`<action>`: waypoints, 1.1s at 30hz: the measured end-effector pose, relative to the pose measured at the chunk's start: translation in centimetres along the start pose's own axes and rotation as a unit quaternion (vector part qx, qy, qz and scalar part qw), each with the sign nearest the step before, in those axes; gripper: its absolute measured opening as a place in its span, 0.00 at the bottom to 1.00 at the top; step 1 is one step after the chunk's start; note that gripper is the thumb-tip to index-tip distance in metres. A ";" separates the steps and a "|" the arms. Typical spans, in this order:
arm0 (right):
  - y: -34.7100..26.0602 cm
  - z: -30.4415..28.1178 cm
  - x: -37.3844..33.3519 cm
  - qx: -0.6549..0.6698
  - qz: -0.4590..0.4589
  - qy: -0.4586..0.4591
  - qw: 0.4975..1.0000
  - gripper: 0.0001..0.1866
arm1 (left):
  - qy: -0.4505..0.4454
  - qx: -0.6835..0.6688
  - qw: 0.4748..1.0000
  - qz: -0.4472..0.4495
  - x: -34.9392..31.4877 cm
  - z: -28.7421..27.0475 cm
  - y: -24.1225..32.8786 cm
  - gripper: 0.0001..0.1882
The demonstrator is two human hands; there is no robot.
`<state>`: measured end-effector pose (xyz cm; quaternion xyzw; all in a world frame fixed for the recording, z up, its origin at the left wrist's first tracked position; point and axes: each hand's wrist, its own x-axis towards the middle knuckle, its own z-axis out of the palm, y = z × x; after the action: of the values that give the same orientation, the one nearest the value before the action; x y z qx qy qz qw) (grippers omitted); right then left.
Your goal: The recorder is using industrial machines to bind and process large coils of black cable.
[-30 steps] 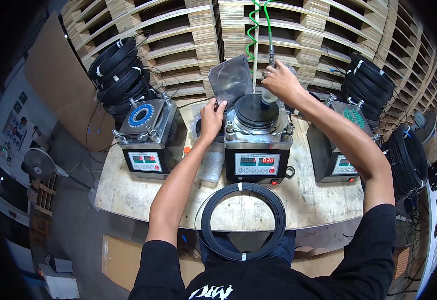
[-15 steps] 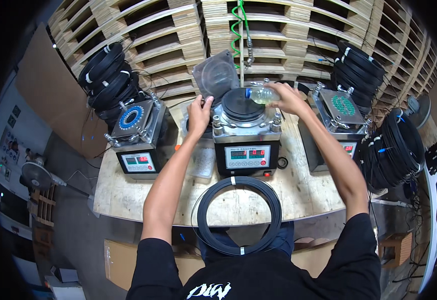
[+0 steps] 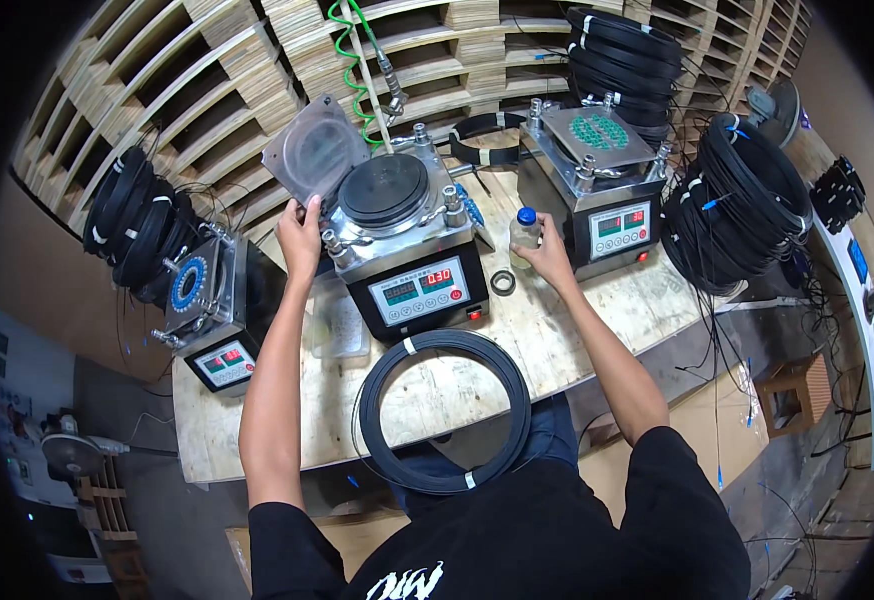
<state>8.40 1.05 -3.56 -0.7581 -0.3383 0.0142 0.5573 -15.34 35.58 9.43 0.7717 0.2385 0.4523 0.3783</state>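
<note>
My left hand [image 3: 300,235] has its thumb and fingers closed at the lower edge of a grey, translucent square plate [image 3: 315,150] with a round middle. That plate leans up behind the left side of the middle machine [image 3: 407,240]. A black round pad [image 3: 384,190] sits uncovered on top of this machine. My right hand [image 3: 547,250] is wrapped round a small clear bottle [image 3: 525,238] with a blue cap. The bottle stands upright at the tabletop, between the middle and right machines; whether its base touches the wood I cannot tell.
Similar machines stand left [image 3: 207,310] and right [image 3: 602,190]. A black cable coil [image 3: 522,400] overhangs the table's [image 3: 577,350] front edge. A small black ring [image 3: 503,282] lies near the bottle. More coils [image 3: 737,215] are stacked at the sides, with wooden pallets [image 3: 187,75] behind.
My right hand has brought the bottle from a tilt over the black pad to upright at the table on the right. My left hand stays at the plate. The whole view has shifted and turned.
</note>
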 end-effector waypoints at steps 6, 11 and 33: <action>2.1 0.6 -1.4 -0.007 0.032 0.002 0.999 0.40 | 0.004 0.008 1.000 0.000 0.4 -0.1 -0.3 0.16; 0.3 0.3 -0.9 -0.002 0.000 0.003 1.000 0.46 | 0.005 0.043 0.999 0.029 0.4 -1.1 -0.1 0.15; -32.5 18.8 23.0 -0.094 -0.212 -0.277 0.933 0.30 | -0.040 0.061 0.996 0.057 0.9 -1.6 1.3 0.18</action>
<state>2.49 33.76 25.29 -0.6841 -0.6315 0.0732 0.3575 -16.28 36.03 11.39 0.8232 0.2057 0.4263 0.3136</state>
